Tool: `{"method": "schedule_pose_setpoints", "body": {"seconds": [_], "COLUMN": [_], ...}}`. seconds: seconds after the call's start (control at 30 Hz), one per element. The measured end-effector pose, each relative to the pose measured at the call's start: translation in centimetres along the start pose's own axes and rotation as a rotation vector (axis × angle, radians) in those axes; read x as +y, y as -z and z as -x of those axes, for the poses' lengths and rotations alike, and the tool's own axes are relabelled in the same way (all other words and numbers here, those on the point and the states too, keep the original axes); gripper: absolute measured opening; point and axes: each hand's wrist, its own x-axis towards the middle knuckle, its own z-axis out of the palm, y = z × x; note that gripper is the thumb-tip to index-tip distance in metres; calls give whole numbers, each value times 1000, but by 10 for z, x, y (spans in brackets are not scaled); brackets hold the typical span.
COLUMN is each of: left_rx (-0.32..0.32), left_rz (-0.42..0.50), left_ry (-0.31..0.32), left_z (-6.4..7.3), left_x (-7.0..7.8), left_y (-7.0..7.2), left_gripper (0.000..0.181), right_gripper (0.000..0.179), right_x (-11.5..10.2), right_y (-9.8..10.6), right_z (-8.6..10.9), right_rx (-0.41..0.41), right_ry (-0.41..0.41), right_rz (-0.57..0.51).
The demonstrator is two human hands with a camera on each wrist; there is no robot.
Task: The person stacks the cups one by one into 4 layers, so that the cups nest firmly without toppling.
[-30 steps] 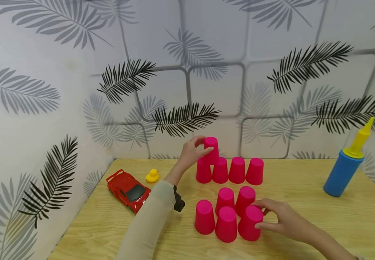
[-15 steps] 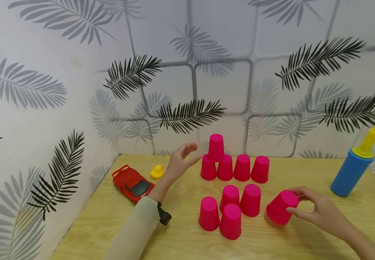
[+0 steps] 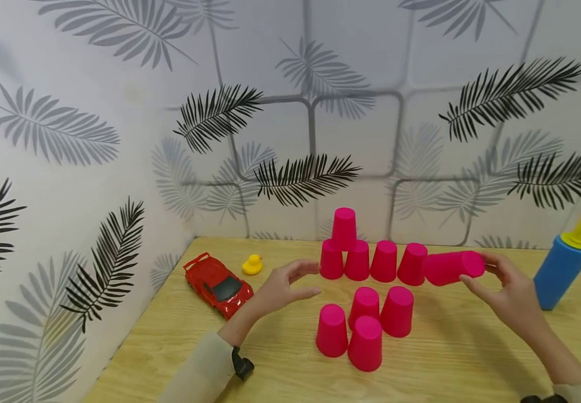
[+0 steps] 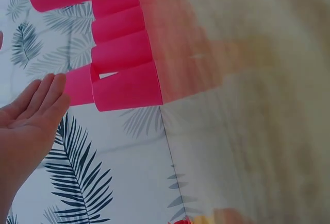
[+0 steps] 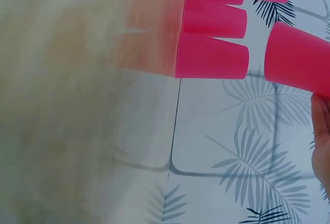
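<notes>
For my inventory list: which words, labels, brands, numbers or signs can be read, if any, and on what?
None can be read: not on the pink tapered cups, red toy car, yellow toy duck, blue-and-yellow cylindrical pump or leaf-printed wall. Any tiny marks are too small.

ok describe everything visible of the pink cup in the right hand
The bright pink, tapered, plastic-looking cup is smooth, with no print visible. In the head view it is tipped nearly sideways, narrow closed end right, wider end left; its inside is hidden. The right hand holds it, thumb on the near side, above the pale wood-look table. The right wrist view shows it apart from the back row of pink cups.
</notes>
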Motion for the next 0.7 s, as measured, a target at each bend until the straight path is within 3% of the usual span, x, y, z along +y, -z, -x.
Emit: {"method": "schedule_pose_setpoints", "body": {"seconds": [0.13,0.3,0.53,0.7], "left_rx": [-113,-205,-243,-239], "left_rz": [-65,-132,-224,-265], "left_ry": [0,14,10,2], "left_z": [8,14,15,17], "left_x": [4,11,14,13], "left_y": [-4,-10,-19,-20], "left_gripper": [57,56,48,45], "right_gripper": [55,55,51,49], "right_x": [-1,1,12,15], "right_y": [-12,-28,-45,-56], "right_z": [-17,-41,-68,-84], "right_rx": [23,25,-39,-162], "right_ry": [-51,-11,29,13], "right_rz": [-30,-54,12,58]}}
